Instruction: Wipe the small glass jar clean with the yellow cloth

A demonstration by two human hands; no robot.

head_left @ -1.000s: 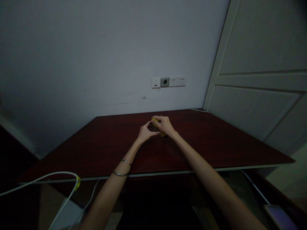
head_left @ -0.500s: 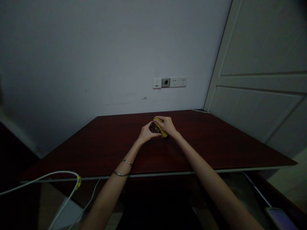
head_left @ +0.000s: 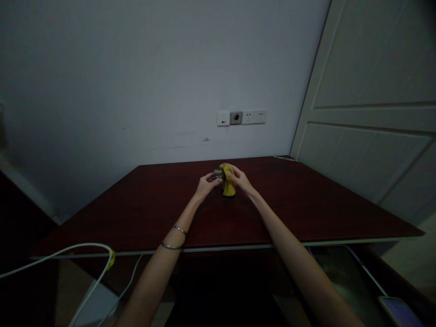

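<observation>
Both my arms reach out over a dark red wooden table point(head_left: 143, 213). My left hand point(head_left: 205, 185) is closed round a small clear glass object point(head_left: 216, 175), maybe a jar, held just above the tabletop. My right hand point(head_left: 239, 180) is closed on a yellow cloth point(head_left: 228, 184) and presses it against the right side of the glass. The cloth hangs down to the table. Two thin bangles sit on my left wrist. The light is dim, so the glass shows little detail.
A white wall with a row of sockets point(head_left: 241, 117) stands behind the table. A white panelled door point(head_left: 368, 118) is at the right. White cables point(head_left: 85, 247) hang off the table's front left edge. A phone point(head_left: 403, 311) lies at the lower right.
The glass has come up and turned more upright between my hands. The yellow cloth has shifted from under my right hand to the glass's right side and shows more.
</observation>
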